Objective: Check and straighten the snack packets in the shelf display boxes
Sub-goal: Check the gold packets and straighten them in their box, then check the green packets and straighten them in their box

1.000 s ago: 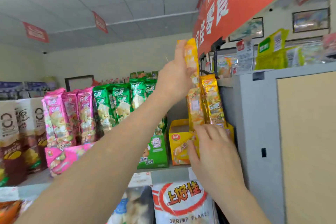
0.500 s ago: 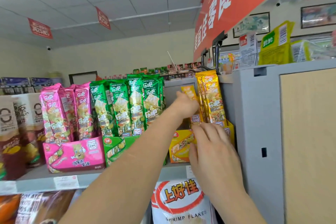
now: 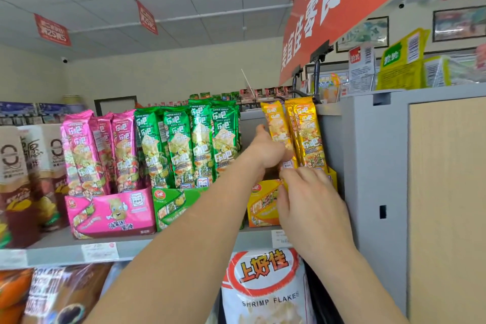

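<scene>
Up at the top snack shelf [image 3: 65,251], as I watch from the remote desk: the left hand [image 3: 265,151] reaches in over the yellow display box [image 3: 263,208] and grips a yellow pkt [image 3: 276,123] low on its length, thumb up along the pkt's left edge, fingers curled round it. That pkt stands upright w/ its btm end down in the box. It is just left of two more yellow pkts [image 3: 306,137], which stand in the same box beside the grey cabinet [image 3: 373,166].

The right hand [image 3: 313,200] sits in front of the box, its back toward me, fingertips [image 3: 288,179] at the box's top front rim, right under the pkts. Whether those fingers pinch anything or only touch, I can't tell; the hand itself hides it.

Left of the yellow box on the same shelf is a green box [image 3: 171,205], partly behind the left forearm, w/ a row of green pkts [image 3: 200,139] upright in it. Next comes a pink box [image 3: 110,214] holding pink pkts [image 3: 105,150]. Brown-and-white packs [image 3: 15,179] stand at far left.

Below the shelf edge a white bag [image 3: 265,289] marked SHRIMP FLAKES shows between the two forearms. Overhead at right hangs a red banner [image 3: 342,8] w/ white characters.
</scene>
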Motion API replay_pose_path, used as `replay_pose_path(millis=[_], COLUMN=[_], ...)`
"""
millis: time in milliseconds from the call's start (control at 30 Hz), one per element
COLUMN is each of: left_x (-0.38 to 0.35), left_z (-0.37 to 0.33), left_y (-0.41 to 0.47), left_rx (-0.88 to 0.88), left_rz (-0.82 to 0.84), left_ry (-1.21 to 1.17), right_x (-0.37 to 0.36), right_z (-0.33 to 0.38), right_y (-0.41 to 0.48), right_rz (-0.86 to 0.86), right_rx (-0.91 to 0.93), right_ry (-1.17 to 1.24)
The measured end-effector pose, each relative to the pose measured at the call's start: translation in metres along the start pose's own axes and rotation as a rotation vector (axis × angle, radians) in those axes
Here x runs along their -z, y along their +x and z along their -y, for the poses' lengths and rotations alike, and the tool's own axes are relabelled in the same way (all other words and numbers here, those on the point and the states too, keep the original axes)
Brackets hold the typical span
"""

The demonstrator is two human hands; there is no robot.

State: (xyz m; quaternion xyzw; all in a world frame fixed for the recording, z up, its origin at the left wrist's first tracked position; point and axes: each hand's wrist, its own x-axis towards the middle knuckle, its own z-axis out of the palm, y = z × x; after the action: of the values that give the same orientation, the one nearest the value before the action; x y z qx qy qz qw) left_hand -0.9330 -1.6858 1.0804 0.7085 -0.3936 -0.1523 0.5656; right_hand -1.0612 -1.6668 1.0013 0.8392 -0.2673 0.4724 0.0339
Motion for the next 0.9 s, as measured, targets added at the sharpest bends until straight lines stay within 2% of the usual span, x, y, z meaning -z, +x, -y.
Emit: replay_pose_path(millis=[133,200,267,400,533,600,667,767,833,900], left_x=[-0.003,-0.003,0.001,0.016,0.052,0.077,0.102,0.126,0.133,0.136], left_z=[-0.009,-0.015,-0.022,-0.022,0.003,0.018,0.038,0.070,0.085,0.093], left_y=[-0.009,-0.016,-0.027,-0.065,-0.117,-0.133,-0.136,-0.130,-0.127,-0.125], left_rx=[0.039,-0.020,-0.079,-0.317,-0.831,-0.931,-0.911,-0.835,-0.804,-0.824], left_rz=[0.079,0.082,0.097,0.030,-0.343,-0.467,-0.544,-0.526,-0.447,-0.435], left_ry=[0.449,0.552,0.587,0.395,0.418,0.518,0.633,0.809,0.893,0.956], right_x=[-0.003,-0.003,-0.003,0.002,0.009,0.013,0.015,0.012,0.008,0.002], right_z=[-0.002,-0.003,-0.004,-0.002,0.012,0.025,0.039,0.060,0.071,0.078], right_y=[0.000,-0.001,-0.002,-0.003,0.003,0.012,0.023,0.042,0.054,0.061], right_rz=[-0.012,-0.036,-0.081,-0.161,-0.195,-0.184,-0.138,-0.003,0.081,0.156], right_rx=[0.002,0.001,-0.007,-0.060,-0.087,-0.123,-0.141,-0.134,-0.116,-0.121], right_ry=[0.059,0.087,0.142,0.286,0.563,0.709,0.790,0.704,0.522,0.323])
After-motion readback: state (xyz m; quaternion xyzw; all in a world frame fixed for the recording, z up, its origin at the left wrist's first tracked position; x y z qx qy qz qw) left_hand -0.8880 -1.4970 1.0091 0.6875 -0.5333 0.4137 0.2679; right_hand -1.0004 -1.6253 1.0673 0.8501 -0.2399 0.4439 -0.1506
